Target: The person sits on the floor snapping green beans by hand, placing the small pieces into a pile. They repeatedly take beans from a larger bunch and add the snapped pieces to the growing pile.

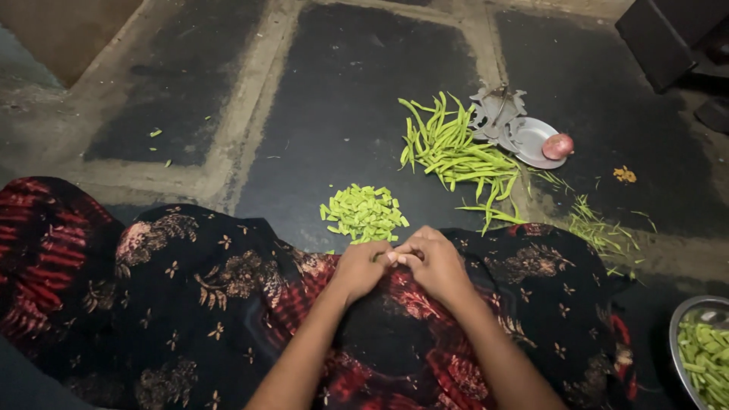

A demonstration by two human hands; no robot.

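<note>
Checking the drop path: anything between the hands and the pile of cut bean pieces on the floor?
Nothing visible. The left hand and right hand meet over the lap, pinching something mostly hidden. The pile of cut pieces lies just beyond them, with only patterned cloth between.

Head camera looks steeply down, close over lap (228, 304); floor (342, 114) beyond.

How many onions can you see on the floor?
1. The pinkish onion rests on the edge of the small metal plate, beside the whole green beans. None else shows.
</note>
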